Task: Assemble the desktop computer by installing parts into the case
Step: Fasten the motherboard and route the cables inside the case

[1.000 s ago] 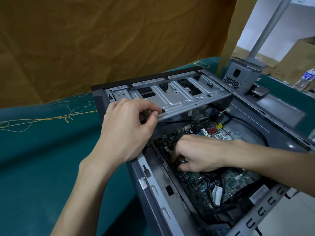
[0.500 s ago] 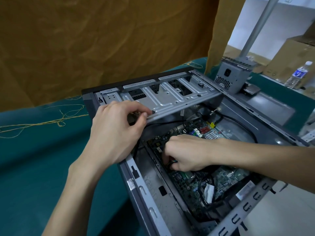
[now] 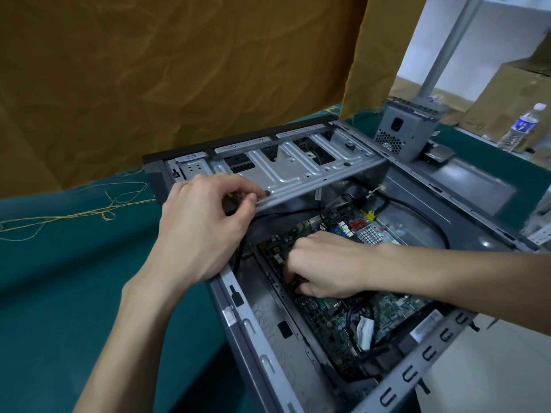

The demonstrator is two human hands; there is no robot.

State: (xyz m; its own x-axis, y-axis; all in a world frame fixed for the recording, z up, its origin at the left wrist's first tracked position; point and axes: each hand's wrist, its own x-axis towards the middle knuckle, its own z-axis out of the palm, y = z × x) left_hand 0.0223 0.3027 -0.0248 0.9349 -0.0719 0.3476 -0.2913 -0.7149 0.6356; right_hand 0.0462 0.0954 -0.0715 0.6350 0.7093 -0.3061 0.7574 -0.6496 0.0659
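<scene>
Head view, wide angle, looking down at the work surface. Brown wrinkled backdrop [image 3: 149, 70] fills the upper left; at upper right, a pale wall and a grey metal pole [image 3: 447, 46] rising from behind the table. Table covered in teal cloth [image 3: 59, 278], running from the left edge round to the far right side. Open computer case [image 3: 268, 338], grey, lies on its side on the cloth, its near corner overhanging the table edge toward a pale floor at lower right. Cardboard boxes [image 3: 507, 96] stand past the far right edge of the table. Silver drive bracket [image 3: 298, 171] spans the far end of the case. Green circuit board [image 3: 328, 314] sits flat in the bottom of the case, with black cables [image 3: 417, 216] looping over it. Grey power supply box [image 3: 402, 129] stands on the cloth just behind the far right corner of the case. Left hand [image 3: 202, 228] is at the near edge of the bracket, thumb and fingers pinching a small part there; what it is cannot be told. Right hand [image 3: 325, 269] reaches in over the board, fingers curled round a black cable end low against the board. Plastic water bottle [image 3: 520, 128] stands upright near the boxes. Loose yellow thread [image 3: 74, 214] lies on the cloth left of the case.
</scene>
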